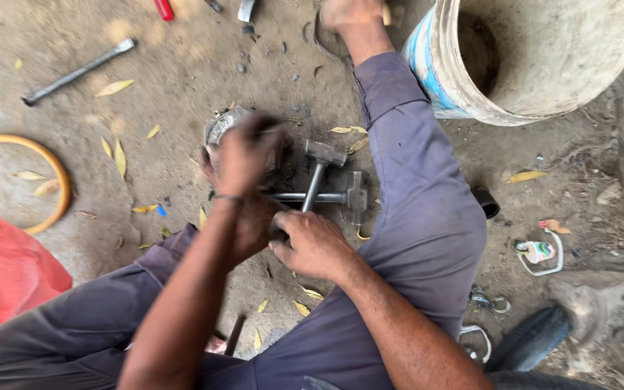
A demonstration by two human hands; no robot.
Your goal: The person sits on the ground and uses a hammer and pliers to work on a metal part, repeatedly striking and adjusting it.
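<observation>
A person sits on dirt, legs spread. The left hand (243, 155), blurred, closes over a round metal part (219, 128). The right hand (312, 245) wraps a hammer (319, 170) handle, mid-hammering; a steady part matters next.

Bare, dusty earthen ground (182, 79) is seen throughout, strewn with dry yellow leaves (115, 87). A large, dirt-caked white plastic bucket (543, 58) is positioned at upper right. A red plastic sack (1, 274) is located at the left edge. Daylight is diffuse.
</observation>
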